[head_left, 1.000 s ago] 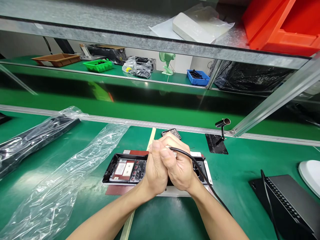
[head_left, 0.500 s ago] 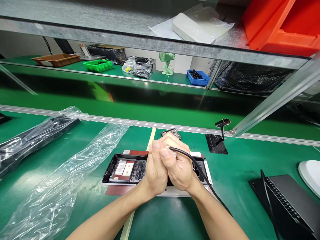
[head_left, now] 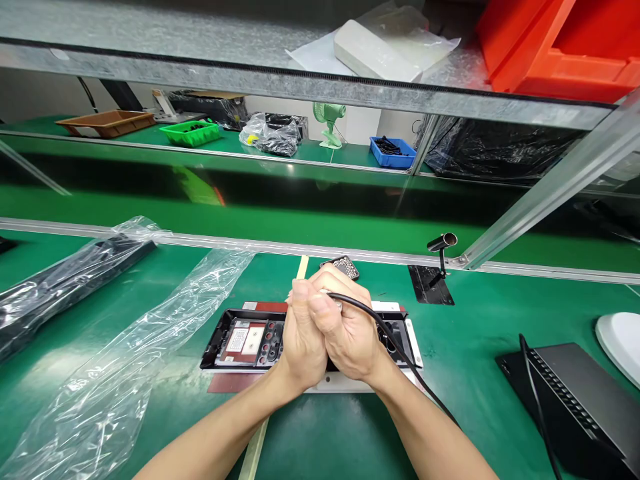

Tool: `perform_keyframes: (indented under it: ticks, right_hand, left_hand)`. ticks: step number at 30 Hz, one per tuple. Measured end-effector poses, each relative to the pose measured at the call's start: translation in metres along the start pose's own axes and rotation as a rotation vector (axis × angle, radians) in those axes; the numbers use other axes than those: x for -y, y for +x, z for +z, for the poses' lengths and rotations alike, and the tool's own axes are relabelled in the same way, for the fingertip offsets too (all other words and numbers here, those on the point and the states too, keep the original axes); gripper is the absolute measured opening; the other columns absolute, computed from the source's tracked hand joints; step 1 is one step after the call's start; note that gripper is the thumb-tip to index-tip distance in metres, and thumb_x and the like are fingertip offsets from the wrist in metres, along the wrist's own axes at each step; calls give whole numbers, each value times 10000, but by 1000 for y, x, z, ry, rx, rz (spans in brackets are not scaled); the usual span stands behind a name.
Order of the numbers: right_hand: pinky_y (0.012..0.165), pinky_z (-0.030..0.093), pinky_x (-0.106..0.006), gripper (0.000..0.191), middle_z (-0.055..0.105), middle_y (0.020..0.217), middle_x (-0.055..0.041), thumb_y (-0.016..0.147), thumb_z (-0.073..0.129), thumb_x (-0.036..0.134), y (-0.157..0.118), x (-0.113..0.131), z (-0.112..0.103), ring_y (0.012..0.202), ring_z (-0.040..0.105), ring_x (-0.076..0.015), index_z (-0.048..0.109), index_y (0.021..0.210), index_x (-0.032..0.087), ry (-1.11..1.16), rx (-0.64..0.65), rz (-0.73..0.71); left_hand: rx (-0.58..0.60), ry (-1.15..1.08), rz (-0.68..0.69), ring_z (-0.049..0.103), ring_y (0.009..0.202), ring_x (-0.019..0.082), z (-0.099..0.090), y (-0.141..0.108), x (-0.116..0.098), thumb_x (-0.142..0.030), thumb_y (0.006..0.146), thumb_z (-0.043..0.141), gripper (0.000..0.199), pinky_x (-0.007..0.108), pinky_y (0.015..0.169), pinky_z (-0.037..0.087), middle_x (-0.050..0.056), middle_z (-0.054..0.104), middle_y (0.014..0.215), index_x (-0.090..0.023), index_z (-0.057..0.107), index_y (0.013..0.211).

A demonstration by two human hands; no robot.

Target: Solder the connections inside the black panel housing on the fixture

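Tightly, the left hand [head_left: 305,347] presses against the right hand [head_left: 350,328], which is curled round a thin black cable [head_left: 363,306]; the left's own hold is hidden. Beneath both lies a shallow black rectangular housing [head_left: 216,341], white labels [head_left: 237,340] inside it left of the hands. Just beyond them, a small dark tray [head_left: 356,276] holds silvery bits [head_left: 346,267]. Farther, a green plastic tray [head_left: 193,139] leftward holds dark pieces [head_left: 200,127]; a blue plastic tray [head_left: 394,161] rightward holds black parts [head_left: 387,145].

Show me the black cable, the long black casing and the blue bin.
Black cable [head_left: 389,333]: head view, on its curved stretch just past the right hand [head_left: 347,330].
Long black casing [head_left: 216,341]: head view, on its left end wall.
Blue bin [head_left: 393,161]: head view, on its front wall.
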State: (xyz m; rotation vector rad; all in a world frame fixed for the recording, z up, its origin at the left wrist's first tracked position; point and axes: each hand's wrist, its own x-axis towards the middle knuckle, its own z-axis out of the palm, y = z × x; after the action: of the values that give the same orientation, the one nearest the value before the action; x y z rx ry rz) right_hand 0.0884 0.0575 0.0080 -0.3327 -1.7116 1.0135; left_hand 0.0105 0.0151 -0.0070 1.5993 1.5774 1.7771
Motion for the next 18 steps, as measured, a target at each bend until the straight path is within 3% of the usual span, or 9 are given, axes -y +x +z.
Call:
perform_keyframes:
  ticks: [9,18]
  right_hand:
    - [675,379,-310,351,531,719,-33,1008,467,322,-3,-6,2,723,475,-129,486,695,165,-5,-20,-5]
    - [681,387,-326,352,560,712,-44,1011,450,303,-3,-2,5,716,483,-139,508,696,157,15,-33,-23]
  left_hand:
    - [4,-64,-92,493,541,115,0,2,3,-637,1023,193,613,239,535,474,29,506,597,-206,431,658]
    - [4,-45,-45,541,602,121,-3,1,0,-604,1036,188,602,243,575,487,59,558,668,-199,449,675]
